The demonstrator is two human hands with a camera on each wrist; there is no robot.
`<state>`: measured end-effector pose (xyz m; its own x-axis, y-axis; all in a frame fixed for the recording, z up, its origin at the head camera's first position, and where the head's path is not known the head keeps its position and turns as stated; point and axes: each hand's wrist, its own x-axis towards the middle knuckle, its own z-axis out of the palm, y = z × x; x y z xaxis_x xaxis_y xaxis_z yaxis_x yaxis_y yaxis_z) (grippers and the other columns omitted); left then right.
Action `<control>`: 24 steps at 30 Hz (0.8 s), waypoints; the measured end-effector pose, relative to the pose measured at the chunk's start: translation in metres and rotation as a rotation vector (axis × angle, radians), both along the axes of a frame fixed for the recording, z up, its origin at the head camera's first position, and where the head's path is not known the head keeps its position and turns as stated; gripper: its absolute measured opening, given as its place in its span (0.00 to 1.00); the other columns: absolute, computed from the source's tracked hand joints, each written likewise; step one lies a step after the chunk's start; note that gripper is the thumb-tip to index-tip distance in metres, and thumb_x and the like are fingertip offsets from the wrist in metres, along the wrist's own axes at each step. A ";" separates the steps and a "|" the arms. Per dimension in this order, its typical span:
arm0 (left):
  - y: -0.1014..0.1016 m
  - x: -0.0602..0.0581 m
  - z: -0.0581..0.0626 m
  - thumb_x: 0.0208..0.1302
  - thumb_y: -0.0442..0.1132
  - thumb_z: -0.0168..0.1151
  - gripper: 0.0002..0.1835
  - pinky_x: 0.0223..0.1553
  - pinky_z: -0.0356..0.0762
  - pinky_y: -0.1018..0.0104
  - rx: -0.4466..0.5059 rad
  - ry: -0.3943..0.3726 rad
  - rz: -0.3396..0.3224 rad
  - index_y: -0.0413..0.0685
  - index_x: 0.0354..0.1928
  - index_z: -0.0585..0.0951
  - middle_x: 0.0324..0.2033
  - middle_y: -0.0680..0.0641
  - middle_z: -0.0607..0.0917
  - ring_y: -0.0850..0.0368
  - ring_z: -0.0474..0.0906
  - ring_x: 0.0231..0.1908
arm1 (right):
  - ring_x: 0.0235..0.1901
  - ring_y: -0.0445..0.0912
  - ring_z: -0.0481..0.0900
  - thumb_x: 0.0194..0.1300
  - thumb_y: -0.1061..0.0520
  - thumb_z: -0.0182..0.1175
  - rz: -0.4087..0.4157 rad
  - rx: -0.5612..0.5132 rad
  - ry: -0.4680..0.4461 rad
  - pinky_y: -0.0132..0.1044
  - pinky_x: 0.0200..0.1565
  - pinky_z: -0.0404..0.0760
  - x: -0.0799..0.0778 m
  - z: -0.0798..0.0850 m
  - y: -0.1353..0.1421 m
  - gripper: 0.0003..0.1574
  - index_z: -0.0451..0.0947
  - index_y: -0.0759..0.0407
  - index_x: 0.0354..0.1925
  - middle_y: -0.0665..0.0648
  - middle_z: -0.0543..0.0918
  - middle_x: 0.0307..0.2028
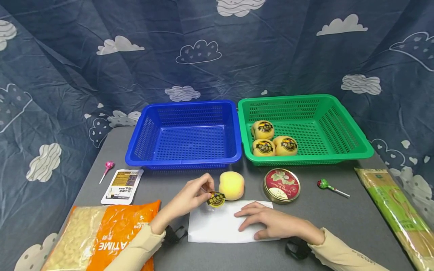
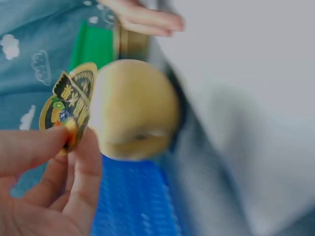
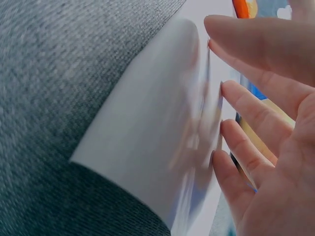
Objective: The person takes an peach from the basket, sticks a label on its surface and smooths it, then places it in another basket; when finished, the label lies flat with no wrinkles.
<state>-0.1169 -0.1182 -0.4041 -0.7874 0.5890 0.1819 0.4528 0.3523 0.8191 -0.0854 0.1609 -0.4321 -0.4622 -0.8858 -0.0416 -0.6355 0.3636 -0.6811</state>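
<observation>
Between thumb and fingers, my left hand (image 1: 193, 194) pinches a black-and-gold fruit sticker (image 1: 216, 199), which looks folded over in the left wrist view. Just right of the sticker, a yellow peach (image 1: 232, 186) without a label sits on the table at the far edge of a white glossy sheet (image 1: 217, 226). My right hand (image 1: 268, 222) rests on that sheet with fingers spread; its fingertips touch the surface in the right wrist view. Three peaches (image 1: 286, 146) bearing the same kind of sticker lie in the left part of a green basket (image 1: 352, 131).
A blue basket (image 1: 184, 162) stands beside the green one. A round candy tin (image 1: 282, 185) and a green lollipop (image 1: 324, 184) lie to the right, with a long noodle pack (image 1: 396, 203) beyond. Leftward are a pink lollipop (image 1: 109, 165), a white pouch (image 1: 123, 186) and an orange pasta bag (image 1: 115, 222).
</observation>
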 end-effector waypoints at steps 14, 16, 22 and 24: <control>0.044 -0.022 -0.003 0.51 0.22 0.60 0.09 0.35 0.74 0.73 0.034 0.247 0.111 0.43 0.30 0.78 0.31 0.52 0.78 0.62 0.74 0.32 | 0.57 0.51 0.64 0.53 0.59 0.62 -0.016 -0.050 0.027 0.48 0.56 0.63 0.000 0.002 -0.002 0.21 0.78 0.45 0.47 0.51 0.72 0.56; 0.043 -0.022 -0.005 0.51 0.23 0.61 0.09 0.36 0.73 0.72 0.002 0.282 0.108 0.44 0.32 0.79 0.33 0.53 0.79 0.62 0.72 0.34 | 0.55 0.49 0.67 0.54 0.60 0.62 -0.041 -0.086 0.047 0.45 0.54 0.65 0.000 0.005 -0.004 0.19 0.78 0.47 0.46 0.52 0.74 0.53; 0.041 -0.016 -0.007 0.54 0.33 0.63 0.09 0.45 0.66 0.65 -0.096 0.318 0.090 0.48 0.39 0.79 0.44 0.53 0.77 0.59 0.67 0.44 | 0.41 0.42 0.77 0.56 0.66 0.60 -0.354 -0.335 0.041 0.38 0.41 0.77 -0.010 0.019 -0.016 0.12 0.78 0.56 0.40 0.51 0.80 0.40; 0.041 -0.014 -0.009 0.56 0.36 0.63 0.10 0.49 0.65 0.63 -0.108 0.295 0.084 0.49 0.41 0.79 0.49 0.52 0.75 0.58 0.66 0.48 | 0.40 0.44 0.76 0.56 0.66 0.60 -0.510 -0.393 0.011 0.38 0.39 0.78 -0.015 0.022 -0.022 0.12 0.78 0.58 0.40 0.51 0.77 0.40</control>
